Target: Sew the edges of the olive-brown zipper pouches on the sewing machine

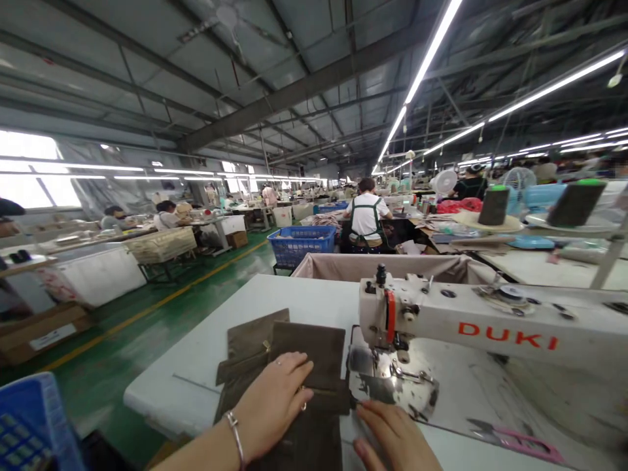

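Observation:
Dark olive-brown fabric pieces (309, 340) with zips lie partly stacked on the white sewing table (186, 340). Resting flat on top of them is my left hand (279, 396), its fingers stretched out, with a bracelet at the wrist. My right hand (395, 435) is beside the right edge of the fabric, fingers stretched and apart, its lower part cut off by the frame. Just beyond the right hand stands a white sewing machine (417, 301) with red lettering. The fabric's right edge is close to its needle area. Pink-handled thread snips (520, 441) lie on the machine bed.
A fabric-lined bin (392, 263) stands behind the table, with a blue crate (301, 243) farther back. Another blue basket (34, 418) is at lower left. Thread cones (494, 206) stand at right. A person (367, 216) in a white top works ahead.

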